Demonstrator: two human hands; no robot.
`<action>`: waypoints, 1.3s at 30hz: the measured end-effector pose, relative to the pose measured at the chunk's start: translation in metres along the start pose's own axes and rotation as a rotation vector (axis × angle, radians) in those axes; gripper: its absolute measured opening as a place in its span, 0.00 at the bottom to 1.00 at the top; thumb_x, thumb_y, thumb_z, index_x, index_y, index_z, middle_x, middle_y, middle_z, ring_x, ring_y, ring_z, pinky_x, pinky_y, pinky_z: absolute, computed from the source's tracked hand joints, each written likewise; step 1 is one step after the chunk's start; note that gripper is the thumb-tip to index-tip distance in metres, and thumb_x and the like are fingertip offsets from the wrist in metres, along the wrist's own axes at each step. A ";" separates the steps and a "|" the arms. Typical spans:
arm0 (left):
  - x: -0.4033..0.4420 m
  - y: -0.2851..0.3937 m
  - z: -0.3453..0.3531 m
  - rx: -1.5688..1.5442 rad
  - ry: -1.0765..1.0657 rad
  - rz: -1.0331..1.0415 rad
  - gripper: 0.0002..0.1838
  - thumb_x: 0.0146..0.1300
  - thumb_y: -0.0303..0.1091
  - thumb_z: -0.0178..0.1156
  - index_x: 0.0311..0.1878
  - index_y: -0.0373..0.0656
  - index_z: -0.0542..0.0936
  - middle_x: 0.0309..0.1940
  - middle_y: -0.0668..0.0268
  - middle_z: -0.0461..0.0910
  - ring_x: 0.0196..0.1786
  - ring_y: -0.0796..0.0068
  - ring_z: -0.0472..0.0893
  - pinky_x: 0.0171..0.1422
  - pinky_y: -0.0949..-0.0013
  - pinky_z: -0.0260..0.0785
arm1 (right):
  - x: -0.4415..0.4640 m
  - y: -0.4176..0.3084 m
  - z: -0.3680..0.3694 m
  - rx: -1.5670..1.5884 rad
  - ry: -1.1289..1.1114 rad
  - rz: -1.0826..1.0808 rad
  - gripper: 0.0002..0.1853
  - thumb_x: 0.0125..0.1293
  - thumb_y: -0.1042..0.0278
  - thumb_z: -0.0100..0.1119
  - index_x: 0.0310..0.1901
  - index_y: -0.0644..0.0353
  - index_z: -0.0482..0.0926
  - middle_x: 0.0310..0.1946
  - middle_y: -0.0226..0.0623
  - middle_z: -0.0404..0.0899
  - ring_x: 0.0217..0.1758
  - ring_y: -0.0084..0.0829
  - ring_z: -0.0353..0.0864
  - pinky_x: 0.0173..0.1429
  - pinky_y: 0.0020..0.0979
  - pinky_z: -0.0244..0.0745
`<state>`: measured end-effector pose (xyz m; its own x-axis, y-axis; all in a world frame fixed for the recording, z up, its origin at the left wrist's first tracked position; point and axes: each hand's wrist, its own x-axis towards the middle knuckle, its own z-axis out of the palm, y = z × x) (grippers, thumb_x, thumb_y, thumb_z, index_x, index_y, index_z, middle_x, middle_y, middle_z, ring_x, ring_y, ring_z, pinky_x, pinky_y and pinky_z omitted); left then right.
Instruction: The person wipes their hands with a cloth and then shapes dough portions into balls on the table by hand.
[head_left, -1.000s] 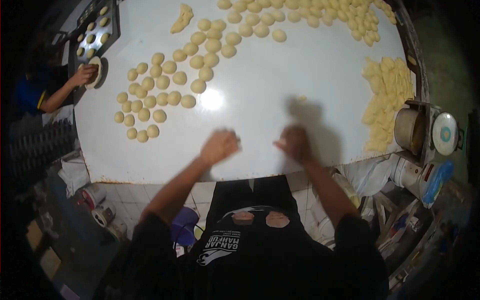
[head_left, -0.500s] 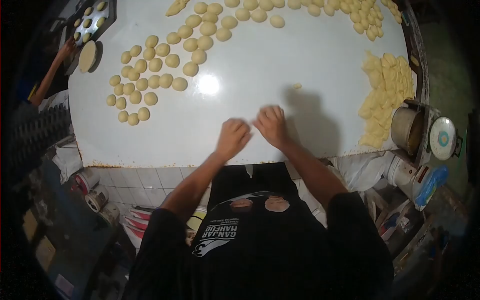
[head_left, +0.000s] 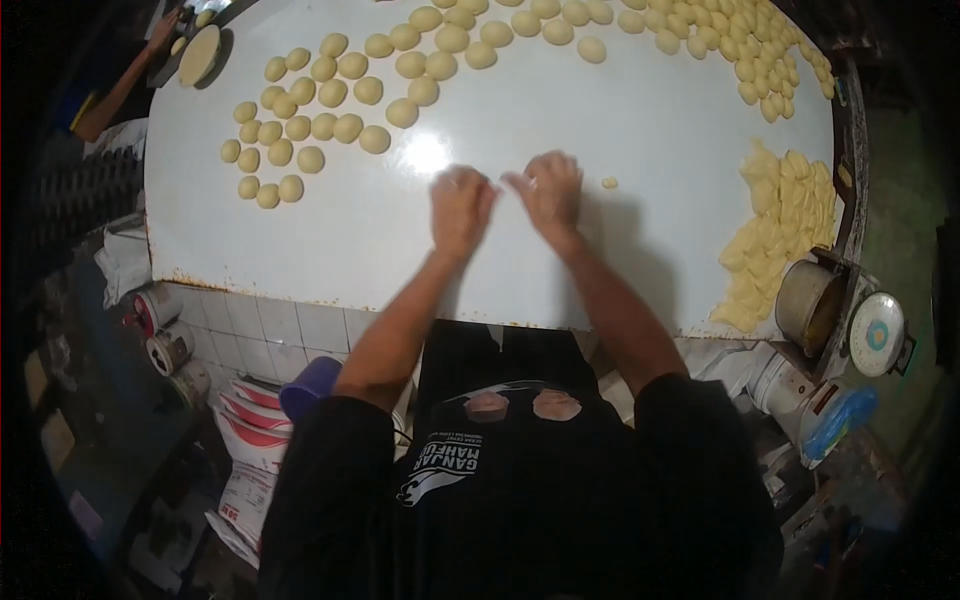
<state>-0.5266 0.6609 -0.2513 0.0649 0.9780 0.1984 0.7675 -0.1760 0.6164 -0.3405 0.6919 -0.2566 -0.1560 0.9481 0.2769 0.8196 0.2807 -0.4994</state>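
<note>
Both my hands are over the white table, side by side with a narrow gap between them. My left hand has its fingers curled, and what lies under them is hidden. The fingers of my right hand are blurred and bent down, its thumb pointing toward the left hand; whether it holds anything does not show. Just right of it lies a tiny dough scrap. Round dough balls spread over the table's left and far side. A heap of cut dough pieces lies at the right.
At the far left a co-worker's arm reaches past a pale bowl. A metal pot and a round scale stand off the right edge. Below the table are a purple bucket and sacks.
Both hands have moved farther over the table; the right hand first came in toward the left. The camera view has shifted. The co-worker's hand has left the pale bowl.
</note>
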 end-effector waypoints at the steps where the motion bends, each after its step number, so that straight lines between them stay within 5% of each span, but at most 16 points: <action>1: -0.024 -0.003 0.001 -0.015 -0.205 0.015 0.14 0.68 0.40 0.73 0.48 0.42 0.83 0.46 0.57 0.83 0.55 0.47 0.79 0.62 0.47 0.69 | -0.023 0.003 0.005 0.082 -0.030 -0.119 0.16 0.59 0.56 0.82 0.36 0.54 0.83 0.42 0.38 0.82 0.48 0.47 0.81 0.54 0.52 0.74; 5: -0.049 -0.064 -0.040 -0.075 -0.230 0.222 0.11 0.68 0.36 0.73 0.47 0.43 0.84 0.50 0.57 0.83 0.58 0.46 0.80 0.62 0.47 0.72 | -0.038 0.091 -0.017 -0.035 -0.299 -0.470 0.15 0.61 0.57 0.82 0.34 0.54 0.83 0.42 0.38 0.82 0.55 0.45 0.81 0.60 0.48 0.76; 8: 0.004 -0.020 -0.012 0.057 0.045 -0.045 0.10 0.71 0.38 0.70 0.48 0.44 0.84 0.51 0.54 0.83 0.57 0.46 0.78 0.62 0.47 0.70 | 0.018 0.029 -0.016 0.014 -0.062 -0.158 0.15 0.61 0.57 0.82 0.34 0.54 0.83 0.42 0.38 0.82 0.56 0.44 0.83 0.66 0.47 0.78; 10: -0.030 -0.006 -0.005 -0.038 -0.079 0.016 0.10 0.70 0.35 0.71 0.49 0.43 0.84 0.51 0.54 0.83 0.59 0.46 0.78 0.65 0.47 0.69 | -0.014 0.019 -0.019 -0.012 -0.090 -0.127 0.16 0.61 0.56 0.82 0.34 0.55 0.83 0.42 0.37 0.82 0.57 0.42 0.83 0.66 0.46 0.78; 12: -0.066 -0.038 -0.023 -0.215 -0.083 0.178 0.08 0.71 0.33 0.70 0.48 0.43 0.84 0.51 0.54 0.84 0.60 0.47 0.78 0.67 0.47 0.69 | -0.042 0.055 -0.040 0.201 -0.295 -0.295 0.16 0.63 0.57 0.80 0.33 0.56 0.81 0.43 0.35 0.82 0.56 0.42 0.82 0.60 0.45 0.76; 14: -0.057 -0.059 -0.041 0.076 -0.082 0.093 0.07 0.71 0.32 0.70 0.48 0.43 0.84 0.51 0.54 0.84 0.58 0.47 0.78 0.66 0.47 0.69 | -0.015 0.076 -0.031 0.142 -0.488 -0.290 0.15 0.63 0.59 0.80 0.33 0.55 0.81 0.45 0.34 0.82 0.56 0.41 0.82 0.62 0.44 0.75; 16: -0.014 -0.027 -0.026 0.147 0.133 -0.156 0.08 0.70 0.31 0.71 0.48 0.42 0.84 0.53 0.53 0.84 0.57 0.46 0.79 0.65 0.47 0.70 | 0.028 0.037 -0.023 0.017 -0.063 -0.323 0.15 0.61 0.59 0.81 0.37 0.55 0.82 0.44 0.35 0.82 0.56 0.41 0.83 0.67 0.44 0.75; 22: -0.087 -0.051 -0.044 -0.037 0.025 0.067 0.10 0.70 0.33 0.72 0.50 0.42 0.84 0.55 0.56 0.85 0.59 0.45 0.80 0.68 0.45 0.69 | -0.039 0.019 -0.018 0.390 -0.153 -0.207 0.15 0.74 0.68 0.69 0.58 0.59 0.83 0.44 0.40 0.87 0.58 0.42 0.84 0.74 0.45 0.73; 23: -0.085 -0.046 -0.047 0.122 -0.030 -0.065 0.10 0.69 0.32 0.72 0.50 0.42 0.84 0.55 0.57 0.84 0.63 0.47 0.78 0.70 0.45 0.68 | -0.012 0.010 -0.021 0.589 -0.350 0.118 0.19 0.79 0.63 0.63 0.65 0.62 0.79 0.48 0.41 0.89 0.61 0.44 0.85 0.75 0.45 0.72; 24: -0.073 -0.035 -0.047 0.190 0.004 -0.103 0.16 0.67 0.32 0.74 0.55 0.42 0.83 0.57 0.55 0.83 0.66 0.46 0.77 0.70 0.45 0.67 | -0.003 0.002 -0.024 0.781 -0.538 0.461 0.23 0.85 0.58 0.57 0.71 0.65 0.75 0.52 0.43 0.90 0.65 0.45 0.85 0.77 0.46 0.71; 27: -0.073 -0.025 -0.050 0.145 0.026 -0.136 0.30 0.66 0.33 0.77 0.68 0.38 0.77 0.66 0.51 0.78 0.72 0.45 0.74 0.75 0.45 0.67 | 0.003 -0.004 -0.028 1.123 -0.369 0.366 0.30 0.91 0.52 0.41 0.79 0.70 0.65 0.64 0.45 0.88 0.73 0.48 0.82 0.80 0.45 0.71; 30: -0.093 -0.027 -0.055 -0.294 0.193 -0.305 0.47 0.64 0.37 0.80 0.80 0.33 0.65 0.75 0.45 0.69 0.78 0.44 0.70 0.84 0.45 0.62 | -0.074 0.018 -0.021 1.525 -0.210 0.454 0.31 0.92 0.50 0.35 0.77 0.70 0.69 0.71 0.45 0.84 0.80 0.47 0.75 0.83 0.42 0.67; 32: -0.112 -0.037 -0.065 -0.122 -0.032 -0.321 0.59 0.62 0.39 0.83 0.85 0.29 0.53 0.79 0.40 0.62 0.83 0.43 0.66 0.90 0.46 0.57 | -0.053 0.003 -0.022 1.355 -0.273 0.515 0.33 0.91 0.46 0.39 0.72 0.72 0.76 0.75 0.50 0.80 0.84 0.48 0.69 0.87 0.43 0.63; 36: -0.111 -0.030 -0.061 -0.153 0.042 -0.364 0.60 0.62 0.38 0.83 0.86 0.29 0.52 0.81 0.40 0.62 0.84 0.43 0.65 0.90 0.48 0.57 | -0.023 -0.026 -0.025 1.118 -0.428 0.557 0.27 0.86 0.52 0.55 0.72 0.65 0.79 0.76 0.49 0.78 0.85 0.44 0.69 0.86 0.41 0.65; 38: -0.105 -0.020 -0.073 -0.190 0.022 -0.393 0.60 0.62 0.32 0.82 0.87 0.28 0.50 0.83 0.39 0.61 0.87 0.47 0.62 0.91 0.52 0.54 | -0.060 -0.018 -0.042 0.946 -0.514 0.279 0.35 0.83 0.64 0.63 0.82 0.70 0.60 0.77 0.41 0.80 0.82 0.39 0.74 0.86 0.42 0.66; 39: -0.114 -0.035 -0.068 -0.239 0.035 -0.358 0.61 0.61 0.33 0.83 0.87 0.28 0.50 0.83 0.40 0.61 0.87 0.48 0.62 0.91 0.53 0.55 | -0.090 -0.005 -0.040 0.882 -0.499 0.256 0.36 0.79 0.70 0.67 0.82 0.69 0.62 0.76 0.41 0.81 0.81 0.40 0.75 0.84 0.42 0.68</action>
<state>-0.6044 0.5475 -0.2437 -0.2035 0.9784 -0.0365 0.5684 0.1484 0.8093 -0.3085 0.5992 -0.2461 -0.4093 0.8920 -0.1919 0.1987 -0.1181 -0.9729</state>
